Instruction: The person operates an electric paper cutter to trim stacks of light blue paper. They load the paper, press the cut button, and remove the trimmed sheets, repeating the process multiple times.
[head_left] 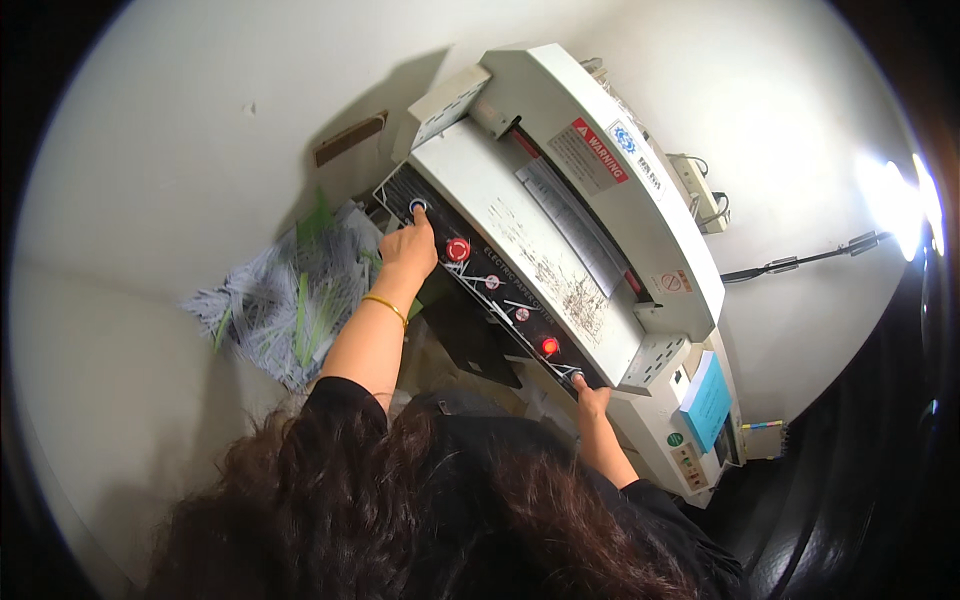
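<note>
A large white electric paper cutter point(540, 260) stands at a slant before me. Along its front runs a black control panel point(535, 290) strewn with paper slivers. My left hand point(408, 245), with a gold bangle point(386, 308) on the wrist, presses one finger on a round silver-ringed button point(418, 205) at the panel's left end; its other fingers are curled in. At the right end, my right hand point(593, 400) presses a finger on a matching button point(577, 375), with its other fingers partly hidden. Between the hands sit a red emergency stop knob point(457, 249) and a lit red button point(550, 346).
Shredded paper strips point(285, 295), grey and green, lie heaped at the left. A blue-covered pad point(706, 402) rests on the cutter's right side. Dark scraps dot the white cutting bed point(545, 265). A bright lamp point(890, 205) on a black arm stands at the right.
</note>
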